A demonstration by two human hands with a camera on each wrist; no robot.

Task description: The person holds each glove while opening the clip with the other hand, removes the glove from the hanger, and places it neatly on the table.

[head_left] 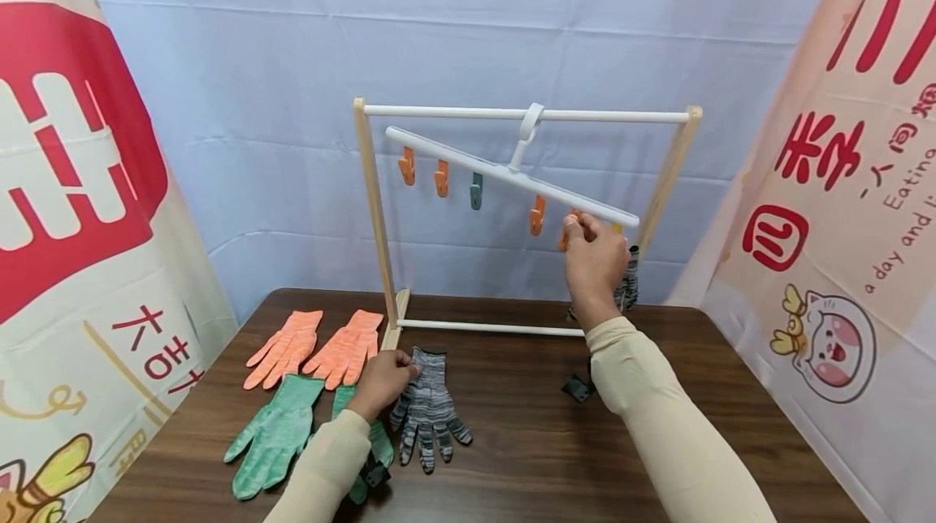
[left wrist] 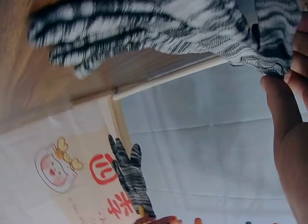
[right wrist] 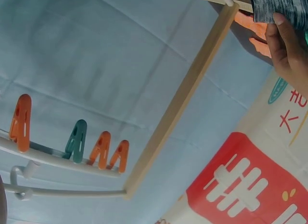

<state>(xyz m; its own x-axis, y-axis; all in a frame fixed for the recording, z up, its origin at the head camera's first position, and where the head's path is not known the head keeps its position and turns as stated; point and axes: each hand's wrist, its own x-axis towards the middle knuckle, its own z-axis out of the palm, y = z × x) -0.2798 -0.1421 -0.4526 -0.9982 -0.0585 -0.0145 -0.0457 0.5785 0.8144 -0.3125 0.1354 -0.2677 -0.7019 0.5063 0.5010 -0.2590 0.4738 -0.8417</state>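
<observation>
A white clip hanger hangs tilted from the rack's top rod, its right end lower. My right hand pinches an orange clothespin on the hanger's right half. Behind that hand, a black-and-grey knit glove hangs from the right end; the left wrist view shows this hanging glove more fully, fingers downward. Lower left, my left hand pinches the cuff of another black-and-grey glove. In the left wrist view, thumb and fingers grip that glove's cuff.
Two orange gloves and two green gloves lie on the brown table at the left. The wooden-post rack stands at the back. More orange clothespins and a green clothespin line the hanger.
</observation>
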